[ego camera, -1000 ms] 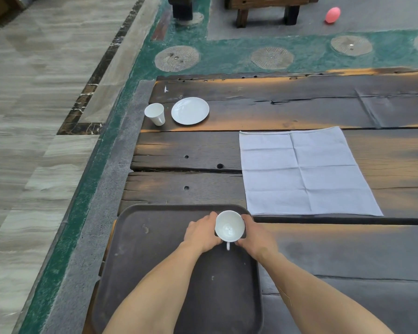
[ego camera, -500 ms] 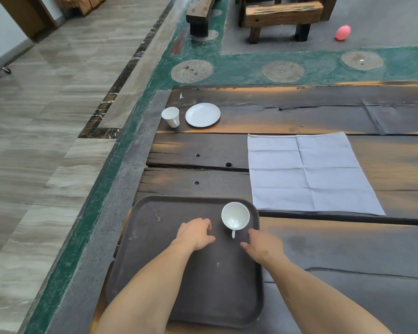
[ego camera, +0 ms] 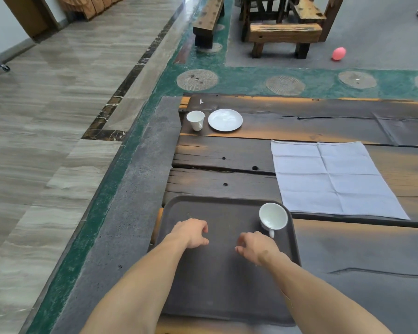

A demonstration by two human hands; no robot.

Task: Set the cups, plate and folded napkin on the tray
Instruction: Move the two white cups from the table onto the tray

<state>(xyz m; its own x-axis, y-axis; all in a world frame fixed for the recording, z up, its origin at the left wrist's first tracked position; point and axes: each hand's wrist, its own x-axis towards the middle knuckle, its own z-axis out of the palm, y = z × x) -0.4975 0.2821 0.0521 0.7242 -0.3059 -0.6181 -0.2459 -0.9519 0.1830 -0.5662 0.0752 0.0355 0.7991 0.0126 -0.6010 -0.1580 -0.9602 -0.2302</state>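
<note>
A white handled cup (ego camera: 273,216) stands upright in the far right corner of the dark tray (ego camera: 217,280). My left hand (ego camera: 192,232) hovers over the tray's middle with its fingers curled and holding nothing. My right hand (ego camera: 256,247) is just below the cup's handle, fingers loosely curled, apart from the cup. A second white cup (ego camera: 196,119) and a white plate (ego camera: 225,120) sit side by side at the table's far left. A white napkin (ego camera: 333,178) lies spread flat on the table, to the right beyond the tray.
The dark wooden plank table (ego camera: 227,155) has its left edge close to the tray, with stone floor beyond. Wooden benches (ego camera: 285,32) and a pink ball (ego camera: 338,53) lie on the floor past the table's far edge.
Both hands let go of the cup, which now stands on the tray, and drew back toward me. The view has tilted up and shifted left.
</note>
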